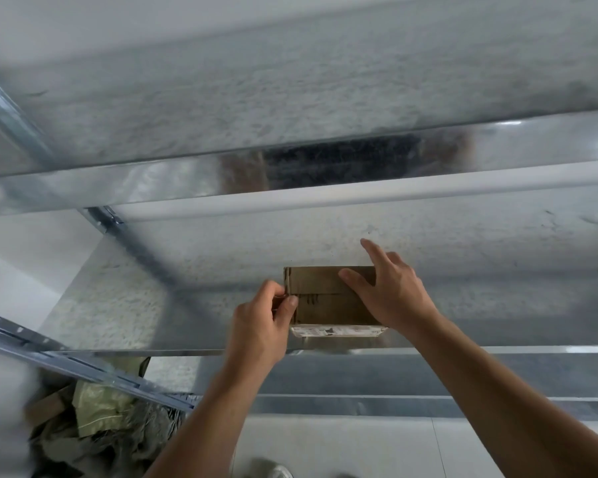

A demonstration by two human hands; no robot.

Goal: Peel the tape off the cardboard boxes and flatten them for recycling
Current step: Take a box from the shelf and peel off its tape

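- A galvanised metal rack (83,365) filled most of the view, its slotted uprights slanting in from the left.
- The upper shelf (290,98) spanned the top. A dark, blurred reflection showed on its shiny front lip.
- The middle shelf (204,257) lay below it and bore the task's thing.
- A pale tiled floor (359,450) showed under the rack at the bottom.
- A heap of crumpled sacks and cardboard scraps (97,419) lay on the floor at the lower left, behind the rack's slanting rail.
- One small cardboard box (325,301) sat flat on the middle shelf, close to its front edge and right of centre. It was closed, with a seam running across its top.
- The right hand (390,291) lay over the right end of the box, spread wide and gripping nothing. Its thumb rested flat on the top and its forefinger reached out past the far edge.
- The left hand (266,322) was at the box's left end, fingers curled, with thumb and fingertips pinching the top left edge. Whether they had hold of tape or only cardboard was too blurred to tell.
- A white printed label (335,331) covered the box's near side face, just above the shelf lip.
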